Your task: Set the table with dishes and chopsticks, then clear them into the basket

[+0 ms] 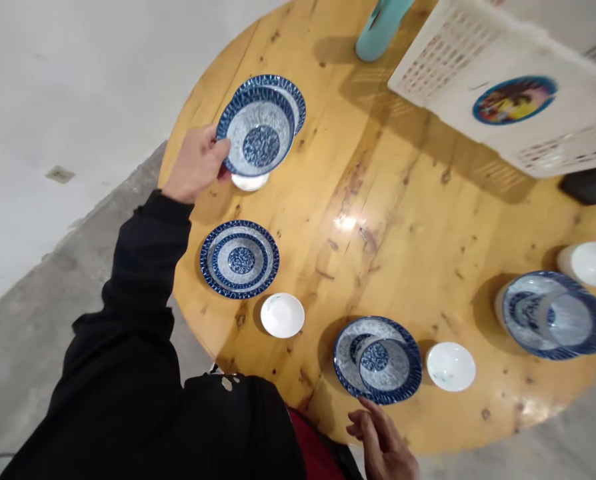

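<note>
My left hand [197, 164] grips the near rim of a blue-patterned bowl [257, 131], held tilted over a matching plate [289, 95] at the far left of the round wooden table [378, 193]. A small white cup [249, 181] stands just under the bowl. My right hand [382, 441] hovers with fingers loosely spread at the table's near edge, holding nothing, just below a blue bowl on a plate [377, 359].
Another blue plate set [239, 258] with a white cup [283, 315] lies near left. A white cup [451, 366], a blue bowl stack [553, 315] and a white cup [591, 263] sit right. A white plastic crate [508, 87] and a teal object [381, 30] stand at the back.
</note>
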### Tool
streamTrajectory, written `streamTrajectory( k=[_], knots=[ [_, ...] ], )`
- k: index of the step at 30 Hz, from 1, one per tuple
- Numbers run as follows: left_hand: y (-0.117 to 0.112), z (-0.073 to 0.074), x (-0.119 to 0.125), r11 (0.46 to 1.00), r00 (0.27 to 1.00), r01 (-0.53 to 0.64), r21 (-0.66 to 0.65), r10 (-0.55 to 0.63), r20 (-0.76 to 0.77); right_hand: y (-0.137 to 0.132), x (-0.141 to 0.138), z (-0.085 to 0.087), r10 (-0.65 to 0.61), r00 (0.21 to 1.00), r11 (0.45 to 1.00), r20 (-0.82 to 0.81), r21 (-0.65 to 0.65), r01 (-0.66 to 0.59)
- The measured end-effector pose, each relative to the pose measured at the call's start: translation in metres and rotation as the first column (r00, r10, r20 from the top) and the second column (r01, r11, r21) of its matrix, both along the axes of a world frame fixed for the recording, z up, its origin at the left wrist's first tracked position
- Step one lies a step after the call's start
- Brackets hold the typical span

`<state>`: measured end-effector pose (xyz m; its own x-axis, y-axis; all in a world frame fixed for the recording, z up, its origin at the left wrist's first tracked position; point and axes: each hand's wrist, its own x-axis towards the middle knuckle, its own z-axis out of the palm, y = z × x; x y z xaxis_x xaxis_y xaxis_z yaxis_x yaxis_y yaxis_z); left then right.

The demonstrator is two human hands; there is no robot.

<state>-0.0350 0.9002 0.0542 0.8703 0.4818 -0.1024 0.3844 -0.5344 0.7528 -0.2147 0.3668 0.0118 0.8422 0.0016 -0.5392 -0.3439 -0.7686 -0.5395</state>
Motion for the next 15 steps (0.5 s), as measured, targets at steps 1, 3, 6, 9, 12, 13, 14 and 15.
streamTrajectory(
  k=[1,3,6,9,12,13,14,15],
  knots=[
    [-0.008,0.008,-0.023,1.0,0.999,0.013,0.028,-0.012,-0.036,0.004,0.005,0.0,0.029,1.0,0.999,0.0,0.025,-0.029],
    [-0.025,0.016,-0.065,0.997,0.991,0.03,0.067,-0.021,-0.129,0.01,0.016,0.0,0.085,0.996,0.994,0.031,0.063,-0.086],
    [-0.052,0.009,-0.112,0.993,0.972,-0.007,0.121,0.035,-0.234,0.011,0.028,-0.001,0.167,0.981,0.979,0.097,0.101,-0.177],
    [-0.071,-0.012,-0.137,0.984,0.947,-0.01,0.179,0.067,-0.315,0.006,0.032,-0.004,0.237,0.961,0.96,0.14,0.117,-0.254],
    [-0.082,-0.028,-0.147,0.977,0.932,0.019,0.212,0.06,-0.358,0.0,0.029,-0.006,0.267,0.95,0.949,0.16,0.129,-0.289],
    [-0.084,-0.031,-0.149,0.974,0.929,0.024,0.225,0.061,-0.365,-0.001,0.026,-0.006,0.261,0.952,0.949,0.159,0.139,-0.283],
    [-0.085,-0.033,-0.15,0.97,0.926,0.029,0.242,0.065,-0.371,-0.001,0.023,-0.006,0.243,0.957,0.952,0.159,0.149,-0.266],
    [-0.086,-0.034,-0.151,0.964,0.923,0.034,0.262,0.07,-0.379,-0.002,0.02,-0.006,0.218,0.963,0.957,0.157,0.159,-0.242]
  ],
)
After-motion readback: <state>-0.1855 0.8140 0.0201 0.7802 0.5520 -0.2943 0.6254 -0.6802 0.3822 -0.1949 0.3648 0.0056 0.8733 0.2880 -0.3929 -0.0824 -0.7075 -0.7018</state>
